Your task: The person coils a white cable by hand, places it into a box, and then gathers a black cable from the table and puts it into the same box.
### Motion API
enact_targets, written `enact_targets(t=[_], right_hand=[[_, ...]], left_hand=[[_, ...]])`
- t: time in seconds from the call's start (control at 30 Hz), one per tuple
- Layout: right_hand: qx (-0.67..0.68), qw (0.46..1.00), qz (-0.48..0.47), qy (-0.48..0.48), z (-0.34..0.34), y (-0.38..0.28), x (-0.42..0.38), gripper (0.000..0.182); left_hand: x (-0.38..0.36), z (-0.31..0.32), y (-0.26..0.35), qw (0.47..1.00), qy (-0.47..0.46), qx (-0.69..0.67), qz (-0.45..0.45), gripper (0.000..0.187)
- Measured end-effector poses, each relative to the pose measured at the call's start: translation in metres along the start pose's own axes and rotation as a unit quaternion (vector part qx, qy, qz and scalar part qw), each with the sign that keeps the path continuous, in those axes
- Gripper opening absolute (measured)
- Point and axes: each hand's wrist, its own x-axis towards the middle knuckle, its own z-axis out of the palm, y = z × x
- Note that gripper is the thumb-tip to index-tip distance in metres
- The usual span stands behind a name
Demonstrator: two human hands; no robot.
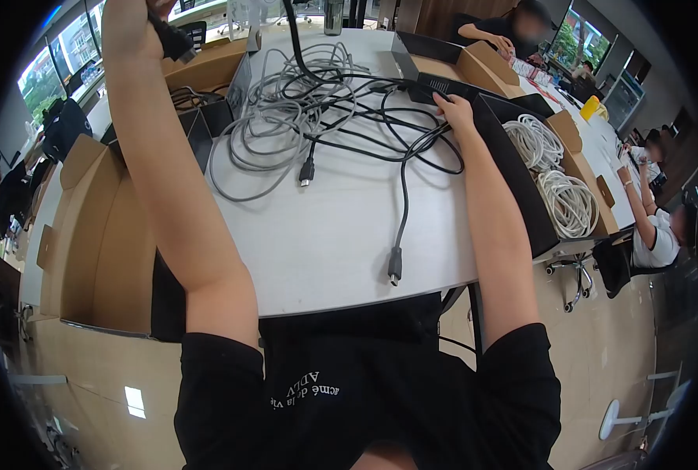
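My left hand (163, 8) is raised at the upper left, partly cut off by the frame's top edge. Its fingers are closed around a black cable connector (175, 41). My right hand (456, 112) is at the right of the white table, closed on a black HDMI cable (427, 145) beside a black box. One HDMI plug (395, 266) lies near the front edge; another HDMI plug (307, 171) rests further back. A loose tangle of grey cable (259, 145) spreads over the left middle, with black cable crossing it.
Black boxes with brown insides flank the table (333, 258): an open box (102, 235) on the left, and one at right with coiled white cables (568, 204). Another open box (435, 66) stands at the back. A person (513, 35) sits beyond it; others sit at right.
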Motion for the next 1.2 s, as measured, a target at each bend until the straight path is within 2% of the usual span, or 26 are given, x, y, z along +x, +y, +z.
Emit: enact_targets(t=[0.1, 0.13, 0.23, 0.33, 0.43, 0.47, 0.57, 0.6, 0.63, 0.7, 0.77, 0.83, 0.97, 1.03, 1.1, 1.17, 1.2], right_hand=[[-0.249, 0.964, -0.088, -0.014, -0.003, -0.018, -0.003, 0.041], [-0.286, 0.955, -0.068, -0.051, 0.000, -0.020, 0.006, 0.053], [-0.376, 0.887, -0.244, 0.110, 0.007, -0.069, -0.034, 0.053], [-0.256, 0.839, -0.479, 0.019, 0.022, -0.089, -0.025, 0.046], [-0.287, 0.850, -0.404, -0.180, 0.040, -0.110, -0.035, 0.037], [-0.256, 0.842, -0.452, -0.148, 0.047, -0.108, -0.039, 0.029], [-0.158, 0.900, -0.368, -0.170, 0.050, -0.114, -0.047, 0.025], [-0.125, 0.894, -0.406, -0.142, 0.050, -0.114, -0.043, 0.024], [-0.081, 0.915, -0.372, -0.133, 0.046, -0.119, -0.044, 0.025], [0.008, 0.947, -0.302, -0.114, 0.035, -0.138, -0.046, 0.026], [0.146, 0.941, -0.287, -0.107, 0.022, -0.153, -0.045, 0.028], [0.281, 0.917, -0.266, -0.098, 0.007, -0.169, -0.045, 0.030], [0.450, 0.856, -0.226, -0.118, -0.028, -0.208, -0.075, 0.020], [0.505, 0.820, -0.232, -0.136, -0.034, -0.216, -0.084, 0.019], [0.514, 0.811, -0.238, -0.148, -0.040, -0.218, -0.088, 0.019], [0.505, 0.812, -0.253, -0.147, -0.045, -0.219, -0.090, 0.019], [0.492, 0.823, -0.250, -0.132, -0.047, -0.219, -0.092, 0.018]], left_hand=[[-0.006, 0.006, 0.003, 0.998, -0.052, 0.035, -0.016, 0.028], [-0.007, 0.009, 0.005, 0.996, -0.067, 0.047, -0.020, 0.028], [-0.008, 0.015, 0.005, 0.994, -0.065, 0.081, -0.031, 0.028], [-0.002, 0.009, 0.000, 0.989, -0.092, 0.105, -0.041, 0.031], [-0.013, 0.018, 0.005, 0.992, -0.076, 0.101, -0.022, 0.030], [-0.014, 0.020, 0.006, 0.992, -0.074, 0.099, -0.033, 0.030], [-0.013, 0.022, 0.007, 0.992, -0.077, 0.086, -0.048, 0.029], [-0.013, 0.023, 0.005, 0.992, -0.084, 0.079, -0.043, 0.028], [-0.014, 0.022, 0.003, 0.993, -0.090, 0.073, -0.037, 0.028], [0.011, -0.008, -0.023, 0.977, -0.066, -0.137, -0.150, 0.026], [0.008, 0.000, -0.017, 0.974, -0.082, -0.131, -0.169, 0.024], [-0.010, 0.020, -0.004, 0.982, -0.136, 0.089, -0.093, 0.022], [-0.017, 0.031, -0.015, 0.927, -0.274, 0.196, -0.162, 0.020], [-0.024, 0.046, -0.025, 0.901, -0.301, 0.225, -0.215, 0.022], [-0.037, 0.068, -0.020, 0.862, -0.360, 0.308, -0.183, 0.030], [-0.040, 0.073, -0.042, 0.841, -0.372, 0.337, -0.202, 0.052], [-0.048, 0.074, -0.054, 0.838, -0.379, 0.366, -0.143, 0.054]])
